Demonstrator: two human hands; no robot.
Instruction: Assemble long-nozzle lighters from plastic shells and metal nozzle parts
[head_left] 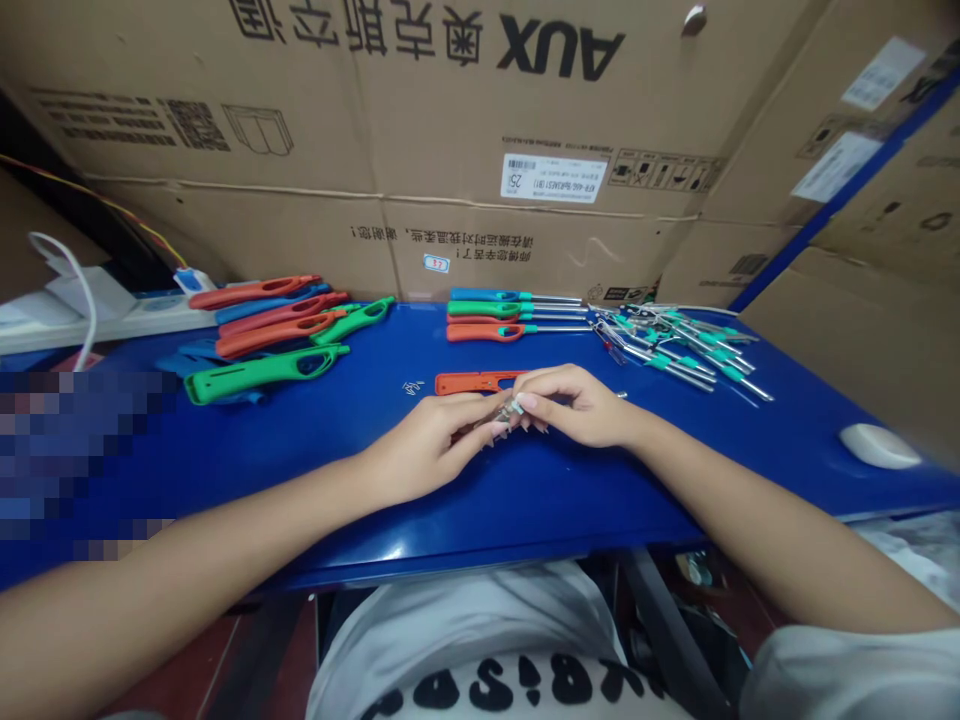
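My left hand and my right hand meet over the blue table, fingertips pinched together. Between them is a small clear and teal lighter part, partly hidden by the fingers. Just behind the hands lies an orange lighter handle shell, its right end covered by my right hand. A short silvery tip shows past the right wrist. Left of the shell rests a little heap of tiny metal pieces.
Loose lighter handle shells in several colours lie at left. Three lighters with metal tubes line up at the back. A pile of tube assemblies sits right of them, a white computer mouse farther right. A cardboard wall bounds the back.
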